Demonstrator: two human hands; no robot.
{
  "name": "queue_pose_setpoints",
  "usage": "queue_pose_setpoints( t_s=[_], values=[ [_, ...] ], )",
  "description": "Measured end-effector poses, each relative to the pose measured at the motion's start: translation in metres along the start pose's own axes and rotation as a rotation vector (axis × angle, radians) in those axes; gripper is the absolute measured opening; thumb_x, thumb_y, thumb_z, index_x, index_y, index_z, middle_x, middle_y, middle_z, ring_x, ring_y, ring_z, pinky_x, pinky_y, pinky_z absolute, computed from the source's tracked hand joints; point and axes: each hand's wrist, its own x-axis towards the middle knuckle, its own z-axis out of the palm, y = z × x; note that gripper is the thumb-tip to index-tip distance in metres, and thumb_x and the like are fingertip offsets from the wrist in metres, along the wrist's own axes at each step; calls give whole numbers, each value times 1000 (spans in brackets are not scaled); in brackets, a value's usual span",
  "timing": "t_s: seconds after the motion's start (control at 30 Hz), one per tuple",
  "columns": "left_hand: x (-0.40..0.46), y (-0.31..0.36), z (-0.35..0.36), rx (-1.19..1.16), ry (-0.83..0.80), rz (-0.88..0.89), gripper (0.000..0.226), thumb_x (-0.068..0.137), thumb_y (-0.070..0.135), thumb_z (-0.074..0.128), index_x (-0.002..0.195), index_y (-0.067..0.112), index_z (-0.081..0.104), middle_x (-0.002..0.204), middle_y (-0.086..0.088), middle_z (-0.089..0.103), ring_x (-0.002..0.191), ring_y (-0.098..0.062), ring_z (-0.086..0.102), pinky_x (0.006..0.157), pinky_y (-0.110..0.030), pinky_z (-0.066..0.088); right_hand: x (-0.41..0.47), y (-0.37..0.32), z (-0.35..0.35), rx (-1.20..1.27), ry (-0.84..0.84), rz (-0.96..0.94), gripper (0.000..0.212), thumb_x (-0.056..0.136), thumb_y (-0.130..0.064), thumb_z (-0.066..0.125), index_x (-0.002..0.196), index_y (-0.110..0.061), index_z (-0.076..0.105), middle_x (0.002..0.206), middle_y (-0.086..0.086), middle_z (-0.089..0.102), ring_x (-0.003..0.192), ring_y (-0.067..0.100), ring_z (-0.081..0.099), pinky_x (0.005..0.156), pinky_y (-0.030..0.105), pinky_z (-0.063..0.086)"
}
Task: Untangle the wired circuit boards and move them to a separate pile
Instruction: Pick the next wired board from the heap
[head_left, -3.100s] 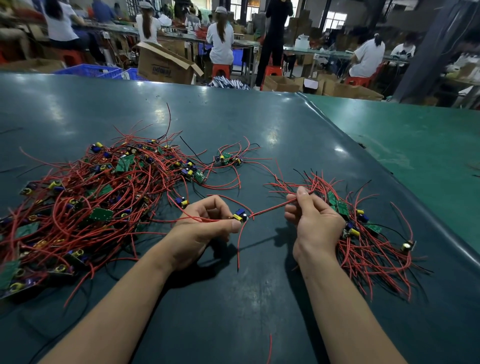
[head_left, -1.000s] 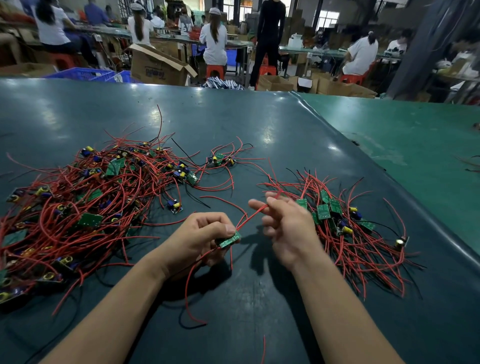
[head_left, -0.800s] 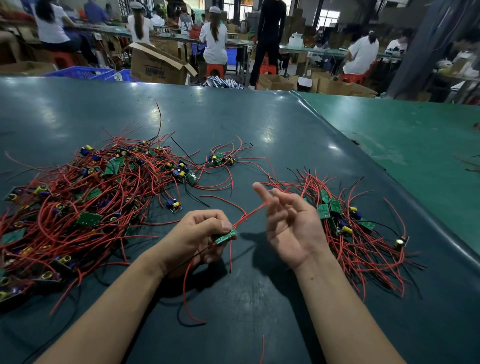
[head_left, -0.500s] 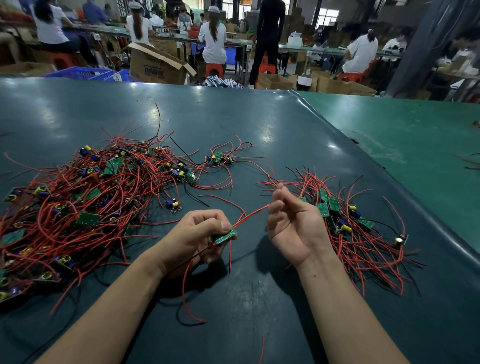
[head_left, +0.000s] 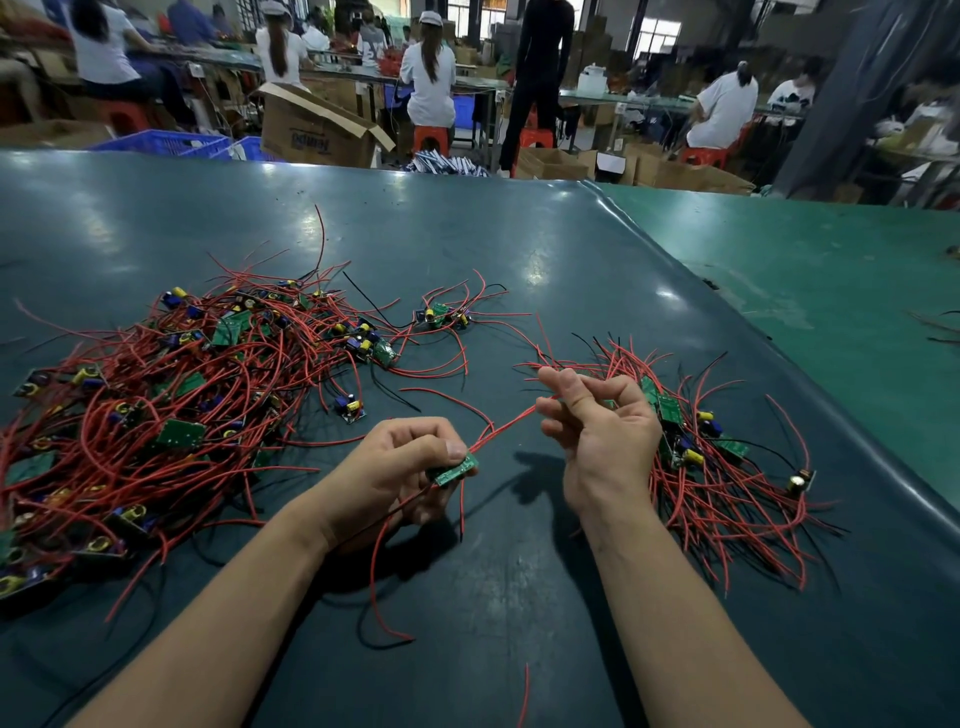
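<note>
Both bare forearms reached forward over the table. The left hand (head_left: 397, 465) was curled, palm turned down, thumb and fingers pinching together at its right side. The right hand (head_left: 602, 431) was raised, palm facing left, its fingers (head_left: 558, 382) loosely bent.

Two hands work above the tabletop (head_left: 467, 239): a left hand (head_left: 395, 467) and a right hand (head_left: 602, 436). One green circuit board (head_left: 453, 470) sits in the left grip. Two heaps of wired boards lie here: a large tangled pile (head_left: 156, 415) and a smaller sorted pile (head_left: 717, 457). One small cluster (head_left: 441, 317), seemingly two boards, lies apart. One lone board (head_left: 349, 407) lies beside the large pile.
</note>
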Motion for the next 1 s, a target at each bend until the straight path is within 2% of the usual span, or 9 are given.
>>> queue_pose_setpoints(
  t_s=[0.27, 0.43, 0.53, 0.6, 0.7, 0.77, 0.87, 0.93, 1.0],
  values=[
    [1, -2, 0, -7, 37, -14, 12, 78, 16, 61, 70, 6, 62, 54, -3, 51, 41, -12, 43, 36, -17, 34, 6, 5, -6, -133, 82, -132, 30, 85, 5, 69, 72, -11, 48, 62, 5, 71, 46, 12, 61, 44, 21, 50],
    [0, 1, 1, -27, 77, -16, 18, 79, 15, 68, 83, 0, 59, 55, -3, 51, 43, -11, 44, 37, -17, 34, 2, 13, -7, -543, 59, -402, 31, 87, -4, 71, 71, -19, 50, 69, 6, 66, 53, 15, 67, 49, 24, 54],
    [0, 0, 2, -74, 160, 15, 29, 83, 26, 60, 98, 2, 58, 60, -6, 55, 40, -14, 43, 38, -18, 35, 1, 9, -5, -437, 1, -123, 24, 90, -11, 70, 94, -16, 47, 85, 10, 66, 49, 20, 67, 38, 25, 47],
    [1, 0, 3, -107, 198, 35, 29, 84, 28, 57, 100, 5, 59, 62, -8, 55, 39, -15, 43, 38, -19, 37, 0, 3, -4, -415, -79, 124, 29, 92, -23, 68, 104, -13, 44, 79, 10, 64, 43, 18, 62, 32, 21, 38],
    [2, -1, 4, -87, 200, 68, 25, 86, 30, 56, 100, 11, 65, 61, -9, 55, 37, -15, 43, 38, -19, 36, -8, 1, -3, -579, -429, 309, 41, 84, -53, 61, 87, -12, 59, 55, 3, 56, 35, 12, 53, 29, 15, 27],
    [1, -2, 6, -58, 173, 93, 19, 85, 30, 58, 94, 19, 70, 57, -7, 53, 34, -12, 40, 34, -16, 33, -19, 2, 0, -591, -690, 382, 45, 76, -63, 58, 74, -19, 65, 48, 0, 52, 34, 10, 51, 29, 13, 26],
    [-3, -1, 6, 34, 129, 91, 23, 83, 34, 59, 96, 22, 75, 47, -3, 44, 29, -8, 32, 31, -12, 27, -26, 4, 1, -650, -863, 350, 39, 87, -49, 61, 84, -11, 71, 50, 3, 52, 34, 11, 50, 29, 16, 29],
    [-5, 1, 6, 53, 97, 57, 27, 83, 36, 58, 98, 22, 76, 41, -1, 38, 27, -7, 28, 32, -10, 25, -26, 5, 0, -678, -846, 341, 45, 93, -38, 61, 96, 6, 62, 50, 2, 51, 35, 11, 50, 29, 18, 30],
    [-5, 2, 6, 23, 79, 32, 30, 82, 38, 57, 98, 21, 76, 39, 0, 34, 27, -6, 26, 33, -10, 25, -27, 5, 2, -672, -822, 323, 37, 95, -33, 62, 93, 4, 62, 48, -1, 50, 34, 11, 49, 29, 17, 31]
  ],
)
